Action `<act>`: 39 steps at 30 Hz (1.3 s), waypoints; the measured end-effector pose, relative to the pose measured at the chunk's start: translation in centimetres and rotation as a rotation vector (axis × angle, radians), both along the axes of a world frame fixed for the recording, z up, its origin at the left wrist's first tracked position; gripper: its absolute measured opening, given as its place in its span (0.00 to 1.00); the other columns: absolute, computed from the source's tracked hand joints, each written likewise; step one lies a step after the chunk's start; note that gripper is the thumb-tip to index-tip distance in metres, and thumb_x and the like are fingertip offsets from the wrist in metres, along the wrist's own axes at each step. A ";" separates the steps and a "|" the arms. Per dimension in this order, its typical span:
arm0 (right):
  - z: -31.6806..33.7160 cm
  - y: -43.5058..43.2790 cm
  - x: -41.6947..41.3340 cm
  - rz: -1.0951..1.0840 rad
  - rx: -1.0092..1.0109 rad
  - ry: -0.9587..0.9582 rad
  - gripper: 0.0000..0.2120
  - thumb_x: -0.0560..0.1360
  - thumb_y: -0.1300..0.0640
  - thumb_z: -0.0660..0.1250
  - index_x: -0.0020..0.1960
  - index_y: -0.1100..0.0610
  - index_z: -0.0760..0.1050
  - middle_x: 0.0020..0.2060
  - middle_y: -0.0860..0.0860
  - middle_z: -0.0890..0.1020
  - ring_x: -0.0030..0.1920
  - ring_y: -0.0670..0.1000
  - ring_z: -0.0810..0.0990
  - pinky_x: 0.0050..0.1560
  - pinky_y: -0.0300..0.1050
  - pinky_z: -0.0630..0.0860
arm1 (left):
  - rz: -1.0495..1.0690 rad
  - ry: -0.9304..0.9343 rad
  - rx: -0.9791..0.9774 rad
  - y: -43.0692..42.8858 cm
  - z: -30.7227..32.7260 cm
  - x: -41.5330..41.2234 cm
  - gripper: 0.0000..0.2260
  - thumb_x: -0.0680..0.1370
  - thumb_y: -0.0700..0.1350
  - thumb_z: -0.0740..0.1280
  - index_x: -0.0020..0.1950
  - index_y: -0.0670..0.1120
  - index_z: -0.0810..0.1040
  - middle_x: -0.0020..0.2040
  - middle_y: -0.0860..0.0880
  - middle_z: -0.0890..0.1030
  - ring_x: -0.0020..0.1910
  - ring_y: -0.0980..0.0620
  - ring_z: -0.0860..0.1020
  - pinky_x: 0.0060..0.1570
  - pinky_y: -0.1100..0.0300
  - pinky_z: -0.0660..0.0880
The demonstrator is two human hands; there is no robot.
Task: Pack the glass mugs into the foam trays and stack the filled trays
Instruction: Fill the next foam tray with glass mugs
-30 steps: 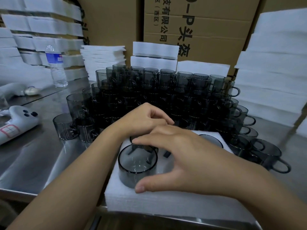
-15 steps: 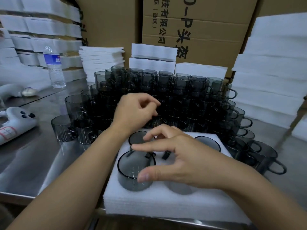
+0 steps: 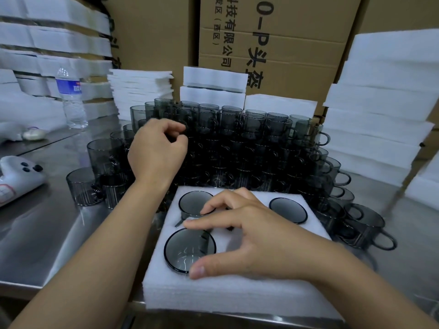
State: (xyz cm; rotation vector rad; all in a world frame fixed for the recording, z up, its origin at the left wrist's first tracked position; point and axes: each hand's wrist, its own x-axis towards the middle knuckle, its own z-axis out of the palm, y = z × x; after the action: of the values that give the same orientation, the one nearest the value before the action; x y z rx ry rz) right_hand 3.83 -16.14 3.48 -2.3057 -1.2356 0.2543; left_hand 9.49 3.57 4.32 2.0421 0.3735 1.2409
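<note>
Smoky grey glass mug (image 3: 188, 251) is being spanned in the near-left pocket of the white foam tray (image 3: 213, 294) by the spread right hand (image 3: 261, 238), thumb at its rim. The left hand (image 3: 156, 153), nearer the stacked grey mugs (image 3: 256, 138) beyond, is being held curled, possibly pinching one; that cannot be told.

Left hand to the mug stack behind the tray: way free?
Probably yes. The left hand is over the mug stack, fingers curled beside an upper mug's handle, with nothing between. The right hand lies low over the tray, out of its path.
</note>
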 end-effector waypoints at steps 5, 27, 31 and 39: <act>-0.1 -0.1 0.1 0.000 0.019 0.012 0.31 0.60 0.28 0.67 0.62 0.30 0.70 0.55 0.31 0.67 0.63 0.36 0.59 0.62 0.42 0.65 | 0.066 0.189 0.274 0.0 -0.6 0.2 0.07 0.73 0.51 0.70 0.49 0.55 0.82 0.51 0.55 0.79 0.53 0.50 0.76 0.40 0.58 0.65; -0.2 -0.2 0.2 0.018 0.023 -0.024 0.31 0.61 0.26 0.64 0.63 0.27 0.67 0.57 0.32 0.67 0.65 0.37 0.59 0.65 0.45 0.65 | -0.056 0.286 0.399 -0.6 -1.3 0.5 0.21 0.70 0.54 0.72 0.63 0.54 0.77 0.51 0.56 0.77 0.51 0.52 0.77 0.38 0.61 0.62; -0.1 -0.3 0.1 0.020 0.031 -0.027 0.28 0.64 0.30 0.68 0.63 0.29 0.68 0.56 0.31 0.67 0.65 0.36 0.58 0.66 0.43 0.63 | -0.168 0.205 0.467 -1.1 -1.2 0.3 0.21 0.69 0.55 0.71 0.62 0.55 0.78 0.46 0.61 0.71 0.43 0.57 0.73 0.35 0.62 0.63; 3.9 -2.2 3.7 -0.169 0.478 0.272 0.08 0.71 0.43 0.71 0.47 0.43 0.83 0.40 0.41 0.84 0.39 0.39 0.81 0.42 0.32 0.77 | -0.541 0.161 0.571 -1.8 -1.0 -0.5 0.23 0.68 0.51 0.73 0.63 0.55 0.78 0.51 0.60 0.76 0.38 0.61 0.76 0.41 0.58 0.75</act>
State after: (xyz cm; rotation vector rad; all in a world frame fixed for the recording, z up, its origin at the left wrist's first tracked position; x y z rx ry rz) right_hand 7.54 -18.38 7.42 -1.8745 -0.8495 0.1809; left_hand 8.94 1.74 3.36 2.4903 -0.4993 0.9034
